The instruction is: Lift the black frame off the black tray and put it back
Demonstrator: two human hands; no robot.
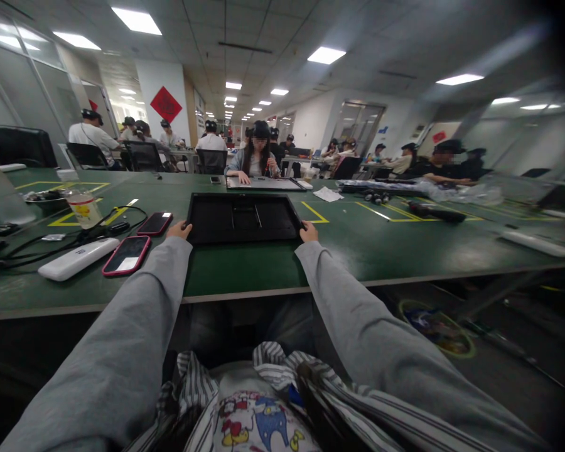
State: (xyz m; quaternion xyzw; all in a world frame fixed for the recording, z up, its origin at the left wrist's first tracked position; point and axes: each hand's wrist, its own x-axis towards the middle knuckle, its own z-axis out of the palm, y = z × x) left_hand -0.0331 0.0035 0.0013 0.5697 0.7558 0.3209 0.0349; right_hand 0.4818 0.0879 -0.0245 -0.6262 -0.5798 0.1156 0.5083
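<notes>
A black rectangular panel (209, 220) with a raised rim lies on the green table in front of me. Set into its middle is a recessed section with two thin light strips. My left hand (179, 230) is closed on the panel's left edge, thumb on the rim. At the opposite edge, my right hand (309, 232) grips the panel in the same way. The fingers beneath both edges are partly hidden. Left of my left hand lie a dark phone (155, 223) and a phone in a pink case (127, 255).
On the green table (358, 257), a white power bank (78, 258), black cables and a plastic cup (83, 210) stand to the left. Across sits a person (258, 157) with a flat grey panel (266, 183). A white paper (328, 194) and plastic-wrapped items lie to the right.
</notes>
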